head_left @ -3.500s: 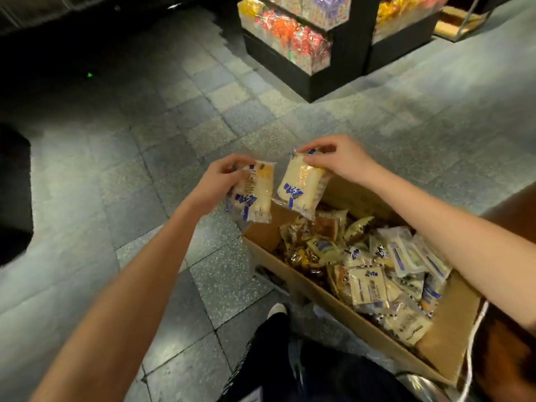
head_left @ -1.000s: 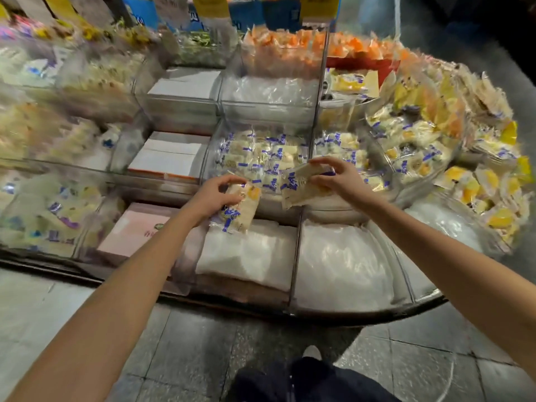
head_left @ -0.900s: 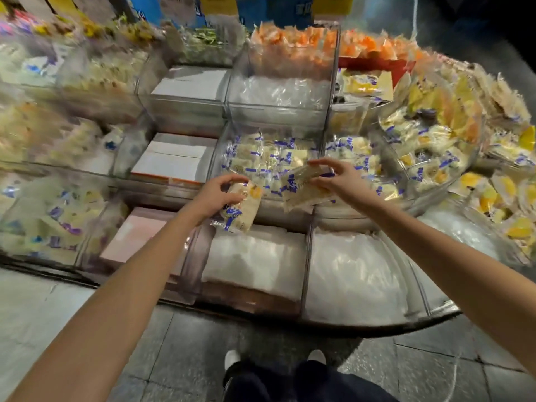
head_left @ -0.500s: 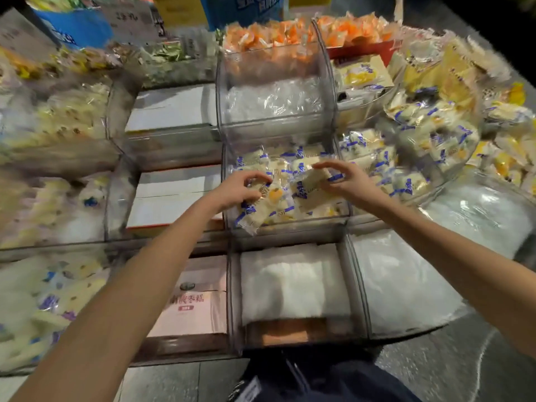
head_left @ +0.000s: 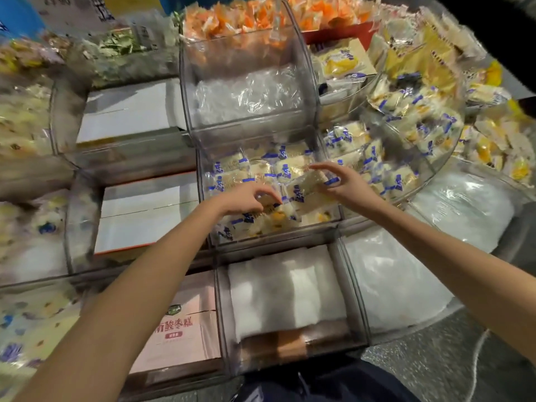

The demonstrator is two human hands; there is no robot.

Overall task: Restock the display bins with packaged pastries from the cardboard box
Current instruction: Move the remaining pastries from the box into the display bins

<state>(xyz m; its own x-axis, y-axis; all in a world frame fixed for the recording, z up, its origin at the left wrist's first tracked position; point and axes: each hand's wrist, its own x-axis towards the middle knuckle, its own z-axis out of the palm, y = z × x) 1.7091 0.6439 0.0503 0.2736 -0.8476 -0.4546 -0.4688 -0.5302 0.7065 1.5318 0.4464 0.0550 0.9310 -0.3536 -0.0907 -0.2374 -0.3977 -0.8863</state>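
The left hand [head_left: 246,198] has its grip clamped, thumb against curled fingers, on the top edge of a pastry packet [head_left: 249,220] that hangs low inside the clear bin [head_left: 203,181], touching the white-and-blue packets [head_left: 278,166] heaped there. The right hand [head_left: 343,185] pinches a second packet [head_left: 307,188] between thumb and loosely spread fingers, just above the same heap. Half a second ago both packets sat nearer the bin's front wall. A second ago they were short of it, over the front row. Before that they were held above the cardboard box on the floor. In front of the bin lies a compartment of white padding [head_left: 284,285], with a pink carton [head_left: 185,323] to its left. Orange packets [head_left: 246,18] fill the top bin.
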